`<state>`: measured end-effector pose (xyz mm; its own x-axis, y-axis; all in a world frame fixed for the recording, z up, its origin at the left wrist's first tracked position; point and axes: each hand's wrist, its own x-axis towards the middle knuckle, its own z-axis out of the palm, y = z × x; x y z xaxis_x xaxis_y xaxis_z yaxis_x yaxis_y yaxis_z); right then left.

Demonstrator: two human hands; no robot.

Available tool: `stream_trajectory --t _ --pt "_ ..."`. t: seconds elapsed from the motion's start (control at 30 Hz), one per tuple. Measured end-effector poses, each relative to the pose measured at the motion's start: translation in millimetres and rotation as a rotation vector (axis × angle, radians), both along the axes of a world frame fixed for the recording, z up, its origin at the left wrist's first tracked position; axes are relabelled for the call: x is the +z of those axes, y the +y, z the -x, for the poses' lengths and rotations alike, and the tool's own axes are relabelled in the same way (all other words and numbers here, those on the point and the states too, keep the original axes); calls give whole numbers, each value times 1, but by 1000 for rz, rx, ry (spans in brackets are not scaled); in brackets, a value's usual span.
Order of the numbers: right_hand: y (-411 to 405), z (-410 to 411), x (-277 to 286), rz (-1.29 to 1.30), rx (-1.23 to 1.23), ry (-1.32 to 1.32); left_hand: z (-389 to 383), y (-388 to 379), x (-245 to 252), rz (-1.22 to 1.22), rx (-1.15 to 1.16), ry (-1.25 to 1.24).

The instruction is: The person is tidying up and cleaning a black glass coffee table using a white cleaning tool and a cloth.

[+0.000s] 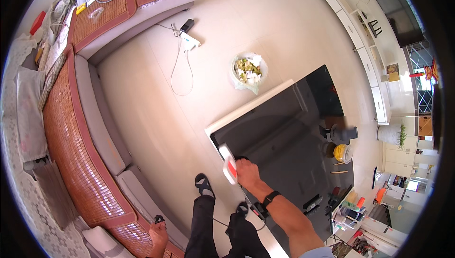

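Note:
My right hand (247, 173) is closed around a white handheld object with a red patch (230, 170); its exact kind is unclear. It is over the near left edge of a low coffee table with a glossy black top (273, 144). A black band (271, 198) circles the right wrist. Down at the lower left, beside the sofa, my left hand (159, 234) grips a small black object (159, 219), too small to identify. Between the two arms show my legs in black trousers (202, 222) and a dark strapped sandal (203, 183).
A lined waste bin (248, 71) holding scraps stands beyond the table. A white device with a cable (190, 42) lies on the floor. To the left runs a sofa with a brown tile mat (81, 144). A jar with yellow contents (342, 153) sits on the table's right side.

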<state>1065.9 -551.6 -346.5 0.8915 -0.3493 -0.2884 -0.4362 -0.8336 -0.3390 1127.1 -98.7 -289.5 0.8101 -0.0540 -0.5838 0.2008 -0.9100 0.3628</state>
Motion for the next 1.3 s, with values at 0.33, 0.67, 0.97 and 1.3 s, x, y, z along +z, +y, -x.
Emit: stream_trajectory --t 0.33,0.67,0.97,1.3 --pt "-35 -35 7 -2 254 2 -25 20 -11 -74 -6 93" --pt "-222 -55 10 156 -513 -136 -103 -99 42 33 -39 24" --pt "-315 -95 32 100 -608 161 -155 -162 48 18 -90 87" --pt "-134 -97 18 -148 -37 87 -195 -236 75 55 -209 -4"
